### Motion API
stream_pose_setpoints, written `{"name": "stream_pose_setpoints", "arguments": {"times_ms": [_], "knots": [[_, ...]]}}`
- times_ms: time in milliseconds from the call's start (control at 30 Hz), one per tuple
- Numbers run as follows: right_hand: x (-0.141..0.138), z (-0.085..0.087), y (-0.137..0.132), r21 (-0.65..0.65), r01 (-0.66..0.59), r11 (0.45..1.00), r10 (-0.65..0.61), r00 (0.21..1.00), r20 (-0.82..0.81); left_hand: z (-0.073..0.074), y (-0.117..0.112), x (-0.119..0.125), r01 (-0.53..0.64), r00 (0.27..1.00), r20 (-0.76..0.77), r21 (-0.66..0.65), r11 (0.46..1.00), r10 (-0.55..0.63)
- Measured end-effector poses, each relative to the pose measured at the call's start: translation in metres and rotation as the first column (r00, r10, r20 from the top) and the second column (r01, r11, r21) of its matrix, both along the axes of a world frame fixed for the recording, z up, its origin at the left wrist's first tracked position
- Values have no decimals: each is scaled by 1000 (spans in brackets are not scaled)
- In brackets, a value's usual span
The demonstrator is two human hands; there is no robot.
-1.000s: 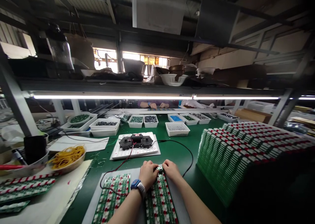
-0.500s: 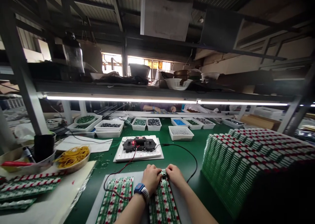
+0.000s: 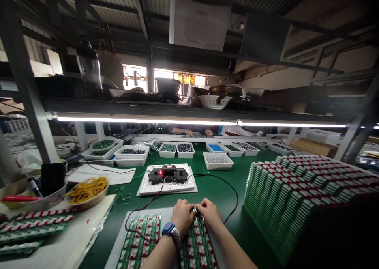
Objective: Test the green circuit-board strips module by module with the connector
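Note:
My left hand point(image 3: 183, 215), with a blue watch on its wrist, is closed at the far end of a green circuit board panel point(image 3: 199, 243) carrying rows of white and red parts. From the other side my right hand point(image 3: 209, 213) pinches at the same spot. Both sets of fingertips nearly meet over a small part that they mostly hide. A second circuit board panel point(image 3: 140, 237) lies to the left on the pale sheet. A dark red wire point(image 3: 139, 232) crosses it and runs towards my left wrist.
A black device with a red display point(image 3: 167, 174) rests on white foam ahead. Behind it stand white trays point(image 3: 218, 165) of small parts. At right rises a tall stack of circuit boards point(image 3: 275, 206). Rubber bands fill a bowl point(image 3: 89, 202) at left. A co-worker's hands point(image 3: 209, 132) show beyond the shelf.
My fingertips have drawn closer together over the panel's far end, covering the small dark part that showed between them. My right hand has shifted slightly left.

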State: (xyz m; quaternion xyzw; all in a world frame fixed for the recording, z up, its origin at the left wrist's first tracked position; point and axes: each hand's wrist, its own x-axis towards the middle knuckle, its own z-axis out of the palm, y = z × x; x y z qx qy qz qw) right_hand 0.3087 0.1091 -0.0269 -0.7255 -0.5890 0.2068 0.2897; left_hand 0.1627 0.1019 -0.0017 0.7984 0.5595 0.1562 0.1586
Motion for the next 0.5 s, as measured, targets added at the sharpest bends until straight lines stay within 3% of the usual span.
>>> {"name": "stream_pose_setpoints", "arguments": {"times_ms": [300, 500], "knots": [[8, -17, 4, 124, -34, 992, 38, 999, -28, -5, 2, 0, -14, 1000, 13, 4, 1000, 14], [13, -12, 7, 99, -107, 989, 114, 991, -72, -6, 2, -1, -14, 1000, 25, 11, 1000, 13]]}}
